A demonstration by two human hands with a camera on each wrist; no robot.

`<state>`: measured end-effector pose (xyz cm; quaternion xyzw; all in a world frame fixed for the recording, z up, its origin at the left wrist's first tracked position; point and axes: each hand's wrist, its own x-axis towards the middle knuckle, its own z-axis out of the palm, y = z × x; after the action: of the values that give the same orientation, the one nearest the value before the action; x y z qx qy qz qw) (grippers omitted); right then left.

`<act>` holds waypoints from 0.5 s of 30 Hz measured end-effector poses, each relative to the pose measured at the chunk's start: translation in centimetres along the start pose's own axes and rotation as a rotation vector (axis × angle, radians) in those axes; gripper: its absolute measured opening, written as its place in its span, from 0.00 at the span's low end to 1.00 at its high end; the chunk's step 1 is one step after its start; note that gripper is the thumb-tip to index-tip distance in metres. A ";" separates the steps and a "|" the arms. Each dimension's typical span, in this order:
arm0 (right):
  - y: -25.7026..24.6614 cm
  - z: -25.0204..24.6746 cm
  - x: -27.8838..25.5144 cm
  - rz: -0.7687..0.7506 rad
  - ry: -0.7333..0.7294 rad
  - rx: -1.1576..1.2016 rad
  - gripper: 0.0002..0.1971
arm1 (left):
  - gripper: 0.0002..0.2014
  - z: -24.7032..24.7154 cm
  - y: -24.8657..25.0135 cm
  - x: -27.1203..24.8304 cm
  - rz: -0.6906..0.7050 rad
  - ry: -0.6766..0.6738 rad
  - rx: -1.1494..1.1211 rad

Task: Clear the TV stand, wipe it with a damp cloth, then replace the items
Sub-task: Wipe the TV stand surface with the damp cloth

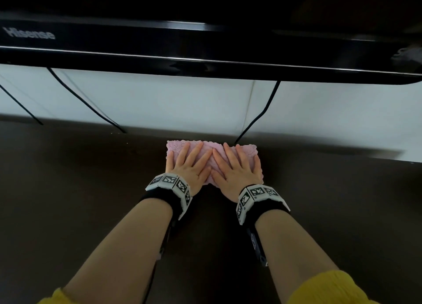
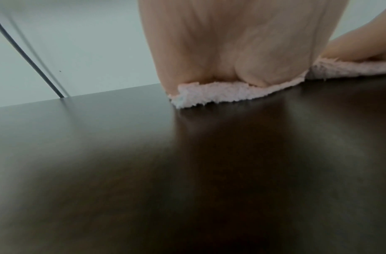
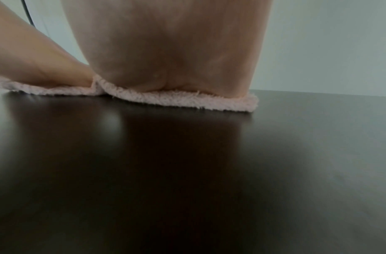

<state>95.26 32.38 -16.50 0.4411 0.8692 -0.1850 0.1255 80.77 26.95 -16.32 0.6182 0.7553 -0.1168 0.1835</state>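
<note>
Nearest to me: yellow sleeves [image 1: 328,287] at the bottom edge, bare forearms, then wrist bands [image 1: 170,186] with black-and-white square marker tiles on both wrists. No readable text on the tiles.

Left hand [image 1: 190,166] and right hand [image 1: 236,169] both lie flat, palms down, on the pink cloth [image 1: 247,150]. Fingers straight and slightly spread, pointing toward the wall; the index fingers nearly touch at the middle. No pinching that I can see.

The cloth is folded, fluffy, flat on the dark TV stand top [image 1: 80,189], near its back edge. Both wrist views confirm palm heels bearing on the cloth edge [image 2: 220,92], [image 3: 187,101].

Behind it: black cables [image 1: 258,116] run down the white wall [image 1: 159,98] to the stand's back edge.

Farthest: black TV [image 1: 205,41] overhead, lettering "Hisense" [image 1: 29,33] on its lower bezel, blurred but legible.
</note>
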 end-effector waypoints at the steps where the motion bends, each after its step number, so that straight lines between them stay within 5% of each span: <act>1: 0.4 -0.2 0.4 -0.006 -0.002 0.002 0.28 | 0.27 -0.1 0.2 0.4 -0.013 0.003 -0.005; 15: 8.7 -1.7 -0.3 -0.018 -0.016 0.026 0.27 | 0.28 -1.0 7.8 2.6 -0.040 -0.030 -0.005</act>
<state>102.42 37.63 -16.69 0.4333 0.8697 -0.2007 0.1250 87.86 31.30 -16.10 0.6006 0.7650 -0.1278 0.1941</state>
